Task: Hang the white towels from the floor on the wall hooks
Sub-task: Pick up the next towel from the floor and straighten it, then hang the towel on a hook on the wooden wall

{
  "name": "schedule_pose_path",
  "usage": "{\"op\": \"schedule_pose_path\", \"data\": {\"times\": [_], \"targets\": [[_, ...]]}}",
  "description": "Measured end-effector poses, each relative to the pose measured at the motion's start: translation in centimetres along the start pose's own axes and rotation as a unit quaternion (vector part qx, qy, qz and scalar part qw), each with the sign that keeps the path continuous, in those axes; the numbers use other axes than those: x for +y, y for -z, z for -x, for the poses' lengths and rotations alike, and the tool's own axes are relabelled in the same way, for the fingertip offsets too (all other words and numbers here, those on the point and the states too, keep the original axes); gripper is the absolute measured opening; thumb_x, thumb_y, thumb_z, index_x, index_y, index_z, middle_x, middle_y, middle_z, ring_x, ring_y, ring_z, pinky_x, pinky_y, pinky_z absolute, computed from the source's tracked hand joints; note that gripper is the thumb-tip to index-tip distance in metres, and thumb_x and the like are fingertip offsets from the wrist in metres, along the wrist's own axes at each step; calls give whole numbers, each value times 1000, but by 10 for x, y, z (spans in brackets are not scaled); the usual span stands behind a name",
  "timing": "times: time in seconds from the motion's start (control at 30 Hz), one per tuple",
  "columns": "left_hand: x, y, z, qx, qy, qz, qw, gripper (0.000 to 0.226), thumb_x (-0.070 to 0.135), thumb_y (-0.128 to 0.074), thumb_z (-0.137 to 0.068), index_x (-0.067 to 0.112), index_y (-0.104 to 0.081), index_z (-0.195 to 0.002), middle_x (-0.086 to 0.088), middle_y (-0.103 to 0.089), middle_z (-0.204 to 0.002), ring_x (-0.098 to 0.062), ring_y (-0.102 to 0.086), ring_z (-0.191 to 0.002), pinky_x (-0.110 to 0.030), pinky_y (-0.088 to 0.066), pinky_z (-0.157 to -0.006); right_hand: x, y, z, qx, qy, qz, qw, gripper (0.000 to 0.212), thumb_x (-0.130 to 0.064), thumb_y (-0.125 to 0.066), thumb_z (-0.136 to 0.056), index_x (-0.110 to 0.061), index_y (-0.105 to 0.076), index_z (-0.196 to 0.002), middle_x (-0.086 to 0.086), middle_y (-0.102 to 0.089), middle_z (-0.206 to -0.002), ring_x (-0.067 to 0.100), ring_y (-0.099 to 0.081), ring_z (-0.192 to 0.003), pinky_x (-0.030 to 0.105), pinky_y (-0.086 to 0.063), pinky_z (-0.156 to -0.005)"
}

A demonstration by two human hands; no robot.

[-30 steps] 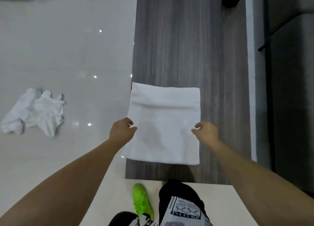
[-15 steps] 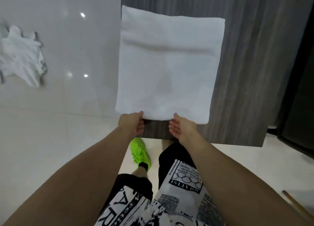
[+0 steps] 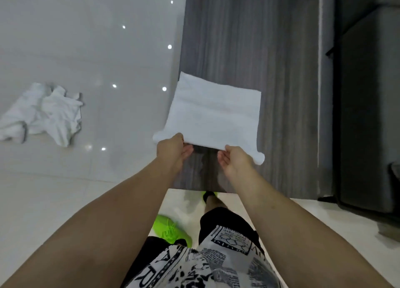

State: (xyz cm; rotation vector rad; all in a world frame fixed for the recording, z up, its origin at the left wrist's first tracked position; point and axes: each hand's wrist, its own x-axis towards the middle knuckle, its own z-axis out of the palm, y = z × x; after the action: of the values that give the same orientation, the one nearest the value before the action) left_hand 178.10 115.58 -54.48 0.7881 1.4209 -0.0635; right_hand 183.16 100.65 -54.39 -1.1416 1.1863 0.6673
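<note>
Obs: I hold one white towel (image 3: 213, 119) by its near edge, spread flat in the air in front of the grey wood-grain panel (image 3: 238, 39). My left hand (image 3: 173, 150) pinches that edge close to the left corner, thumb on top and fingers curled beneath; my right hand (image 3: 234, 161) pinches it short of the right corner in the same way. Both outer corners curl past my grips. A second white towel (image 3: 45, 114) lies crumpled on the glossy floor (image 3: 86, 49), well apart to my left, not yet picked up. No wall hook shows in this view, so I cannot tell where the target sits. Judgement on the step: the held towel is ready to carry to a hook. To do it well, I should keep both pinches firm so the cloth does not sag, look up to find the hook first, then bunch the middle of the held edge and drape that over the hook. Risk: the smooth cloth may slide off if hung by a thin corner.
</note>
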Motion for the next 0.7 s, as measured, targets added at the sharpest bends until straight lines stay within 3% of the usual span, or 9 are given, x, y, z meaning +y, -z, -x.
{"op": "schedule_pose_path", "data": {"times": [0.1,0.2,0.37,0.43,0.5,0.57,0.7], "targets": [[52,16,47,-37,-75,28,996,34,4,-57,-85,-3,-55,-118,-19,-69,-102,-25,-73,-78,-33,-62,-67,-15,-23,67,-42,83,5,996,20,3,-66,-86,2,-63,-105,14,-67,-79,19,-64,-59,24,-57,-53],[104,46,99,-57,-164,18,985,23,1,-61,-85,4,-59,-108,-20,-68,-99,-27,-74,-76,-34,-62,-65,-26,-45,140,-87,170,30,981,13,5,-69,-81,2,-65,-92,15,-67,-72,20,-63,-55,25,-55,-52],[182,117,188,-79,-291,27,953,12,3,-68,-83,3,-71,-95,-17,-68,-88,-24,-71,-67,-30,-61,-64,-24,-78,266,-162,380,98,905,28,6,-68,-81,-12,-67,-103,13,-71,-84,20,-65,-55,24,-55,-51],[206,157,217,-59,-369,-25,927,14,-1,-65,-83,7,-74,-91,-14,-70,-94,-23,-72,-72,-28,-61,-67,-14,-90,308,-175,473,178,845,23,-3,-71,-81,-12,-73,-102,6,-73,-79,14,-69,-58,25,-60,-60],[228,205,241,-3,-454,-117,883,27,-3,-63,-77,15,-75,-92,-8,-70,-98,-20,-70,-82,-28,-60,-75,-1,-105,344,-172,566,279,756,20,-18,-74,-79,-15,-77,-99,-1,-74,-77,11,-71,-70,27,-60,-73],[247,256,264,77,-526,-217,819,28,2,-62,-74,19,-77,-91,-3,-70,-93,-19,-67,-85,-28,-58,-77,14,-122,377,-185,634,363,657,22,-27,-77,-78,-19,-76,-99,-6,-73,-81,9,-69,-78,22,-56,-77],[275,358,300,231,-595,-319,701,19,17,-58,-80,19,-75,-73,0,-69,-72,-20,-63,-77,-26,-49,-65,57,-174,442,-191,736,458,461,17,-29,-72,-85,-19,-77,-99,-7,-66,-80,13,-63,-83,22,-45,-76]]}}
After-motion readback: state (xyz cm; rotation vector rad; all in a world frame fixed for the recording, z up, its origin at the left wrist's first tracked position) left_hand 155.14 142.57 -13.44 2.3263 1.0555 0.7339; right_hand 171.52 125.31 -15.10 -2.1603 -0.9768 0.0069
